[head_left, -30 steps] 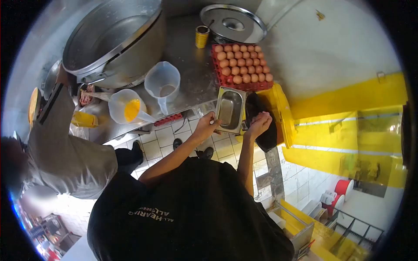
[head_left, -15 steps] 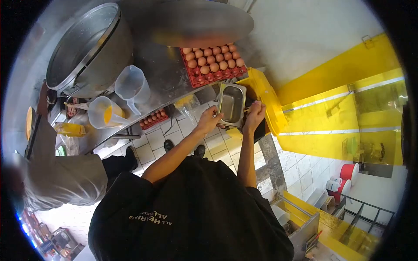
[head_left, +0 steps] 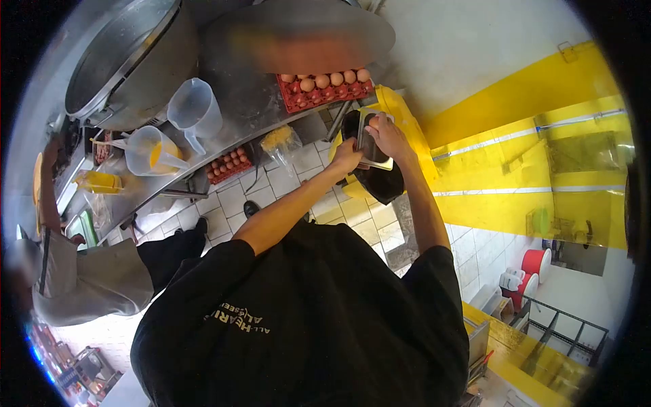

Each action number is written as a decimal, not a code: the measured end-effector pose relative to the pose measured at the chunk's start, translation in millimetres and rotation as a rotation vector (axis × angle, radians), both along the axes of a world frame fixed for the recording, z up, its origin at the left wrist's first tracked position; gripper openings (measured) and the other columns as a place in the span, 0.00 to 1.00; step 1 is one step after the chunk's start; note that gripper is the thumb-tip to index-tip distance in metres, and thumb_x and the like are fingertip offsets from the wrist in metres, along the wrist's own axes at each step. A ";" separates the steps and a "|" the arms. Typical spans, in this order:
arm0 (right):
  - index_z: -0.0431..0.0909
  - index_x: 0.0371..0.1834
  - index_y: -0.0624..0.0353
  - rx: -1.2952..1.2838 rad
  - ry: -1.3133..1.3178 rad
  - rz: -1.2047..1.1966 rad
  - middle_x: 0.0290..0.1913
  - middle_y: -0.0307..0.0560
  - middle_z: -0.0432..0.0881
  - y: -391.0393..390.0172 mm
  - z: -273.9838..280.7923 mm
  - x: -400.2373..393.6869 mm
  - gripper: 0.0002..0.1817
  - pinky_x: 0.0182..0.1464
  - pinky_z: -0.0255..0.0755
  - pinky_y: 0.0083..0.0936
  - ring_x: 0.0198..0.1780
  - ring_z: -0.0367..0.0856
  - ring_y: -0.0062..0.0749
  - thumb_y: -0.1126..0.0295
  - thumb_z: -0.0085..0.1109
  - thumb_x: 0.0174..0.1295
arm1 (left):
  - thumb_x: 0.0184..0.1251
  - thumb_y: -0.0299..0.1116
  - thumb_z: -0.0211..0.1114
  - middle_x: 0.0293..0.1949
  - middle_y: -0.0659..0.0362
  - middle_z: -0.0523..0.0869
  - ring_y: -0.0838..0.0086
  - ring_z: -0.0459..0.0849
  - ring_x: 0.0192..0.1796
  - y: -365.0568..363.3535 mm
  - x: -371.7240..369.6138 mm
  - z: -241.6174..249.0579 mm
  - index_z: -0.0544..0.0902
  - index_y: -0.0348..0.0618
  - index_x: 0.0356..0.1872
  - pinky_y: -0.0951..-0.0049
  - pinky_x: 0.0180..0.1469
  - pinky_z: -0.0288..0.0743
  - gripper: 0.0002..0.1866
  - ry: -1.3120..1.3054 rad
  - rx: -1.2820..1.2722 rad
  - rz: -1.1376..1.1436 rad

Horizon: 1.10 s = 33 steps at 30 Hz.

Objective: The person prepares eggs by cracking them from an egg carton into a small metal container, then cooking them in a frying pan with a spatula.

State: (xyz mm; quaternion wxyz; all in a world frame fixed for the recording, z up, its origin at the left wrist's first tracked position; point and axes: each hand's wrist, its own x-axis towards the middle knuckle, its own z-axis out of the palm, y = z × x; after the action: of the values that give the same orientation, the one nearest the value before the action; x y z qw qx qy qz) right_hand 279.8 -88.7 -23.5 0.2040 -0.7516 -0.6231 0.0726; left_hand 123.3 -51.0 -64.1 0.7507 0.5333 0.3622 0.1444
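My left hand (head_left: 347,156) is closed on the near left edge of a small steel pan (head_left: 371,152), tilted over a yellow bin (head_left: 415,136) with a black liner (head_left: 381,184). My right hand (head_left: 390,138) is at the pan's far end, fingers curled around a rounded brown thing that looks like an egg (head_left: 373,123). The fingers partly cover it, and the pan's inside is mostly hidden. Just beyond the bin, a red tray of brown eggs (head_left: 325,91) lies on the steel counter's edge, several of its near cups vacant.
Plastic jugs (head_left: 195,110), one with yellow liquid (head_left: 157,154), stand beside a large pot (head_left: 129,68) on the counter. Below are another egg tray (head_left: 229,166) and a plastic bag (head_left: 279,142). At left stands a person in grey (head_left: 95,278). Yellow curtain strips (head_left: 495,169) hang at right.
The pan has gone from nearly level to tilted over the bin. My right hand has moved up from its right side to its far end. The view has shifted slightly.
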 end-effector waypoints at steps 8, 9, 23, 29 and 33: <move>0.64 0.47 0.62 -0.096 -0.127 -0.160 0.41 0.65 0.80 2.8 13.3 -3.9 0.23 0.42 0.72 0.52 0.43 0.80 0.60 0.52 0.53 0.65 | 0.62 0.26 0.62 0.40 0.50 0.79 0.64 0.85 0.36 -7.1 8.6 -10.4 0.74 0.29 0.43 0.69 0.30 0.88 0.12 -0.019 0.031 0.065; 0.65 0.47 0.61 -0.080 -0.146 -0.165 0.37 0.63 0.80 4.5 13.7 -2.8 0.23 0.40 0.73 0.51 0.40 0.80 0.59 0.50 0.52 0.65 | 0.62 0.26 0.62 0.40 0.50 0.79 0.64 0.85 0.36 -7.0 7.9 -9.9 0.74 0.29 0.43 0.69 0.30 0.88 0.12 -0.017 0.030 0.063; 0.63 0.50 0.56 0.003 -0.120 -0.257 0.36 0.59 0.82 -9.9 51.0 -17.9 0.20 0.35 0.74 0.45 0.37 0.81 0.56 0.53 0.49 0.68 | 0.65 0.25 0.59 0.37 0.53 0.75 0.65 0.83 0.35 -1.5 2.6 -21.2 0.71 0.31 0.38 0.70 0.30 0.88 0.08 -0.052 0.001 0.078; 0.66 0.58 0.64 0.523 0.279 -0.286 0.44 0.58 0.77 -49.1 2.1 -4.7 0.26 0.47 0.70 0.33 0.50 0.76 0.47 0.66 0.63 0.60 | 0.65 0.25 0.59 0.35 0.56 0.74 0.69 0.82 0.35 10.4 -8.5 -23.2 0.73 0.32 0.37 0.68 0.29 0.88 0.06 -0.085 -0.063 0.146; 0.63 0.63 0.65 0.313 0.176 -0.487 0.55 0.74 0.67 -57.1 -22.5 -9.9 0.32 0.52 0.69 0.42 0.52 0.72 0.60 0.63 0.64 0.59 | 0.68 0.28 0.58 0.37 0.56 0.74 0.70 0.82 0.36 15.5 -20.6 -24.6 0.73 0.32 0.39 0.70 0.34 0.89 0.08 0.004 -0.022 0.110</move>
State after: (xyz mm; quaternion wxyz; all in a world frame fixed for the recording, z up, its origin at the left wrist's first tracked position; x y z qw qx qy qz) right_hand 269.9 -145.7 -46.0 0.3819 -0.8292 -0.4081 -0.0103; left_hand 102.7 -35.5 -88.7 0.7468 0.5045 0.3941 0.1802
